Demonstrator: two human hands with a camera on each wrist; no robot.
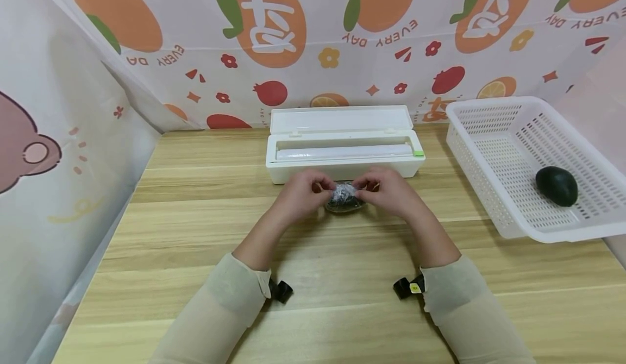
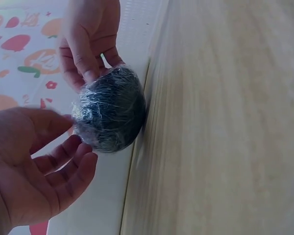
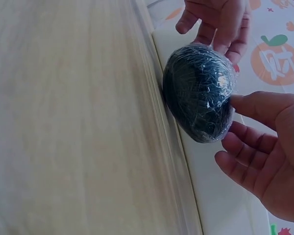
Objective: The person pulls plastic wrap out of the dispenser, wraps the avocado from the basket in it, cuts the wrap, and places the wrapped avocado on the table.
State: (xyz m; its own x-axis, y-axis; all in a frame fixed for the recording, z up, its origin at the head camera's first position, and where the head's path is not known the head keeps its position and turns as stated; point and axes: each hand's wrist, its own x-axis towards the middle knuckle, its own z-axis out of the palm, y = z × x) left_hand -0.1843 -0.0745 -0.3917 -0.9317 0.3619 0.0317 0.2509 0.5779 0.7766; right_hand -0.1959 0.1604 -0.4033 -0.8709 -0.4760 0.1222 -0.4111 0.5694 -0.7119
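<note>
Head view: my left hand and right hand are pinching the wrapped fruit, just beside the white box; I'm probably tucking film, next needing to smooth it down.

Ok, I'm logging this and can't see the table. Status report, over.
Left hand, right hand: pinching opposite ends of film-wrapped dark fruit. Fruit: on the table. Nothing seen in the way; open white box close behind.

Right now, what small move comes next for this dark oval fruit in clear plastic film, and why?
Perhaps smooth the clear plastic film: it looks wrinkled around the dark oval fruit, whose ends your left hand and right hand hold.
</note>
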